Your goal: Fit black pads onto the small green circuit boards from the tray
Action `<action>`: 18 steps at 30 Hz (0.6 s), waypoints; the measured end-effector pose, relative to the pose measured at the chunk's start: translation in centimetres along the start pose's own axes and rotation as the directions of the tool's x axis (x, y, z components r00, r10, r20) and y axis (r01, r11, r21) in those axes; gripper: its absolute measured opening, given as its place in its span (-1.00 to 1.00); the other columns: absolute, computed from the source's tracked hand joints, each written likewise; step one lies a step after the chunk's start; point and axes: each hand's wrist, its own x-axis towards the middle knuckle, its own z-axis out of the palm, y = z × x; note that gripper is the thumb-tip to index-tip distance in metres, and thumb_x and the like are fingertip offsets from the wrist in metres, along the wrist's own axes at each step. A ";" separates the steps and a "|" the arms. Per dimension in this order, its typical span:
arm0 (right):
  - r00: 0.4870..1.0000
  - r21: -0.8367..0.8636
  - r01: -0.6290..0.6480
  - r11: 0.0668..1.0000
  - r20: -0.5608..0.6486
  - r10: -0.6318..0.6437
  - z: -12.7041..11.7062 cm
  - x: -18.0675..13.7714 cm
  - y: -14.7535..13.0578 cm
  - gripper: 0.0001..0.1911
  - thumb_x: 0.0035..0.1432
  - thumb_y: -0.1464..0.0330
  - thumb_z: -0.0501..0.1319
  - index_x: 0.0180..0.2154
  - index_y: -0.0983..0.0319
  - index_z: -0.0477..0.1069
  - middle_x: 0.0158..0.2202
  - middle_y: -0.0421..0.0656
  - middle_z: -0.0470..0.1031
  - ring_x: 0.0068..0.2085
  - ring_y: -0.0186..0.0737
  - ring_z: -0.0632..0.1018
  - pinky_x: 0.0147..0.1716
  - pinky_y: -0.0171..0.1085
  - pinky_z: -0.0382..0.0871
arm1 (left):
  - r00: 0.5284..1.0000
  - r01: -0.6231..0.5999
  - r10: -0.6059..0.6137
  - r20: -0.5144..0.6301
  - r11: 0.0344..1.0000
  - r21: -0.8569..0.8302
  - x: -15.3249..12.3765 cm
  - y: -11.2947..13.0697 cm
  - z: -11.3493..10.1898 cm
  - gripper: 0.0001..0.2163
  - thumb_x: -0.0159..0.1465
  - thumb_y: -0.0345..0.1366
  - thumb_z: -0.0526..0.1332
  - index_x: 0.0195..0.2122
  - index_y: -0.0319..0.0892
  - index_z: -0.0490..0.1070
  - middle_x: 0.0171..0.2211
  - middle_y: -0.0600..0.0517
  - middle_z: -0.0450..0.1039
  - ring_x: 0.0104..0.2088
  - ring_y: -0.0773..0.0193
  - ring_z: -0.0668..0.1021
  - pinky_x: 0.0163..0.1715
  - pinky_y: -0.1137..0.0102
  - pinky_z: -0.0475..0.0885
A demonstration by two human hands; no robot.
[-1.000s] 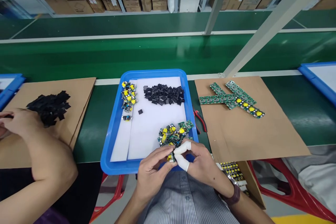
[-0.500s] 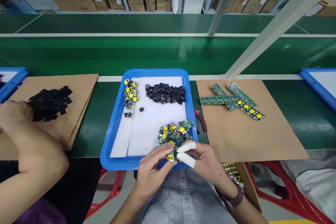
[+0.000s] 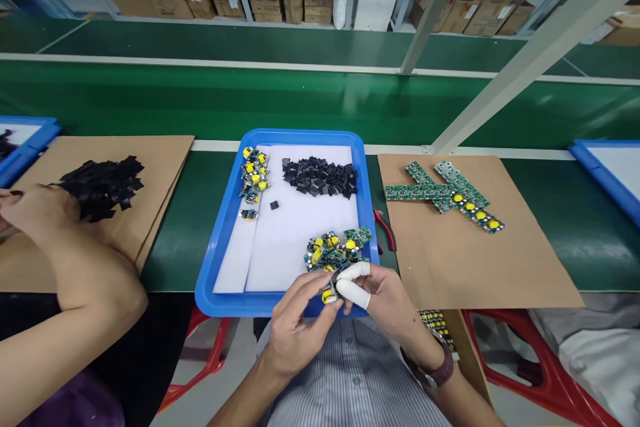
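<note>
Over the near edge of the blue tray (image 3: 220, 309), my left hand (image 3: 303, 323) pinches a small circuit board (image 3: 329, 295) that carries a yellow part. My right hand (image 3: 383, 297), with white finger cots on thumb and forefinger, grips the same board from the other side. Fingertips partly hide it. Just beyond my fingers lies a heap of similar boards (image 3: 330, 250) with yellow parts. A pile of black squares (image 3: 320, 177) sits at the tray's far side, with one loose black square (image 3: 274, 205) apart. Several boards (image 3: 255, 170) line the tray's left side.
Right of the tray, red-handled pliers (image 3: 386, 230) lie beside a cardboard sheet (image 3: 480, 273) with long green circuit strips (image 3: 417, 192). On the left, a co-worker's arm (image 3: 95, 267) reaches over cardboard to black pieces (image 3: 103, 187). A slanting metal post (image 3: 505, 73) rises behind.
The view has shifted and tilted slightly. Both my hands stay on the small board, its yellow part turned a little between the fingers. The co-worker's hand has moved slightly.
</note>
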 end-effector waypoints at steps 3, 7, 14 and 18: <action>0.999 -0.003 -0.043 0.999 -0.003 0.043 -0.5 -0.1 -0.2 -0.70 0.03 0.18 0.53 -0.32 0.24 0.58 -0.58 -0.28 0.53 -0.56 -0.34 0.54 -0.45 -0.32 0.51 | 0.999 -0.043 0.043 0.003 0.998 0.050 -0.2 -0.1 0.1 -0.52 0.24 -0.57 0.34 0.17 -0.07 0.48 0.01 -0.10 0.54 0.01 0.10 0.61 0.00 0.23 0.59; 0.994 0.011 -0.104 0.995 0.032 0.103 -0.9 -0.3 -0.1 -0.67 0.07 0.14 0.50 -0.32 0.25 0.57 -0.56 -0.23 0.57 -0.53 -0.30 0.58 -0.43 -0.29 0.55 | 0.992 -0.124 0.126 -0.014 0.989 0.082 -0.5 -0.5 0.3 -0.50 0.24 -0.57 0.35 0.19 -0.11 0.45 0.00 -0.11 0.52 0.00 0.12 0.60 -0.01 0.25 0.59; 0.987 0.112 -0.145 0.983 0.089 0.135 -0.7 -0.2 1.1 -0.74 0.05 0.23 0.53 -0.32 0.24 0.59 -0.53 -0.27 0.54 -0.57 -0.37 0.53 -0.51 -0.38 0.51 | 0.987 -0.161 0.161 -0.007 0.987 0.027 -0.3 -0.3 0.0 -0.56 0.26 -0.57 0.35 0.16 -0.22 0.46 -0.03 -0.13 0.52 -0.02 0.17 0.61 -0.02 0.31 0.61; 0.997 0.047 -0.083 0.995 0.011 0.082 -0.3 -0.5 1.1 -0.81 0.09 0.28 0.51 -0.30 0.21 0.60 -0.51 -0.27 0.56 -0.54 -0.37 0.54 -0.47 -0.38 0.51 | 0.988 -0.152 0.153 -0.026 0.987 0.048 -0.2 -0.1 0.1 -0.57 0.24 -0.56 0.37 0.14 -0.24 0.46 -0.04 -0.12 0.53 -0.04 0.19 0.62 -0.02 0.34 0.60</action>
